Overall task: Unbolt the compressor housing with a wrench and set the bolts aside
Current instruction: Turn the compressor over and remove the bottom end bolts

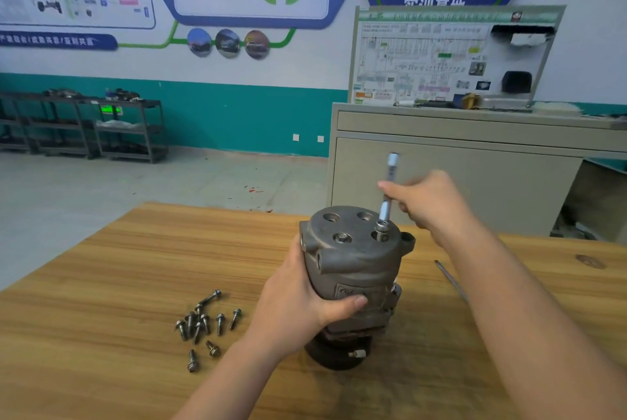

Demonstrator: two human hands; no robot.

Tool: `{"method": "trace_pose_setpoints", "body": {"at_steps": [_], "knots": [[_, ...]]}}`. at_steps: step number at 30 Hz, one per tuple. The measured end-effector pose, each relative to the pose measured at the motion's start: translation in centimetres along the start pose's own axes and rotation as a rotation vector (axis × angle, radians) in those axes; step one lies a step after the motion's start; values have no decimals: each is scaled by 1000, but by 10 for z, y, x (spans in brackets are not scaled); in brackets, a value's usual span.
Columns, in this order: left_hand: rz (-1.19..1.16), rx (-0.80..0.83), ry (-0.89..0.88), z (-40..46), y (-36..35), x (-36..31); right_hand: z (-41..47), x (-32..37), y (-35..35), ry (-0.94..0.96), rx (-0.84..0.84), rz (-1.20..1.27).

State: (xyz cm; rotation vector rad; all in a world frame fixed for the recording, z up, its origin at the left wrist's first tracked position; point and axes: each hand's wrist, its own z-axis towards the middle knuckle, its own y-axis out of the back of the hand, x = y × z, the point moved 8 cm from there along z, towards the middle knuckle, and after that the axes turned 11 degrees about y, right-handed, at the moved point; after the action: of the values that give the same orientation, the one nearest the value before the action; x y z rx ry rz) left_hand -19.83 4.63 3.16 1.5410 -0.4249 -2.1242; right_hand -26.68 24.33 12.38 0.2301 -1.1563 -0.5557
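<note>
While the compressor (353, 270) stands upright, the wrench (386, 206) rises near-vertical.

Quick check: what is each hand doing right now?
Left hand: grips the side of the compressor housing.
Right hand: holds the wrench, its socket seated in a top hole.

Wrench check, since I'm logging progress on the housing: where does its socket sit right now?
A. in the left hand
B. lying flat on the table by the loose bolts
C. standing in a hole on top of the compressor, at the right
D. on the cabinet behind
C: the right hand holds the wrench upright, its socket in the right-hand hole on top of the compressor.
</note>
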Motion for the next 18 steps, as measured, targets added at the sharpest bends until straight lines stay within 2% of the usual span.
{"method": "trace_pose_setpoints", "body": {"at_steps": [3, 6, 8, 11, 14, 16, 18], "knots": [[18, 22, 15, 3, -1, 2, -5, 55, -36, 212, 174, -354], [25, 19, 16, 4, -1, 2, -44, 82, -50, 407, 214, -450], [46, 20, 7, 5, -2, 3, -76, 84, -41, 508, 140, -397], [41, 38, -5, 6, -4, 5, -112, 66, -11, 589, -39, -81], [-1, 40, -17, 5, -1, 6, -114, 24, 17, 500, -156, 344], [-14, 50, -23, 4, 0, 6, -95, -13, 23, 235, -198, 561], [-31, 59, -23, 4, 0, 6, -71, -40, 22, -43, -199, 568]]}}
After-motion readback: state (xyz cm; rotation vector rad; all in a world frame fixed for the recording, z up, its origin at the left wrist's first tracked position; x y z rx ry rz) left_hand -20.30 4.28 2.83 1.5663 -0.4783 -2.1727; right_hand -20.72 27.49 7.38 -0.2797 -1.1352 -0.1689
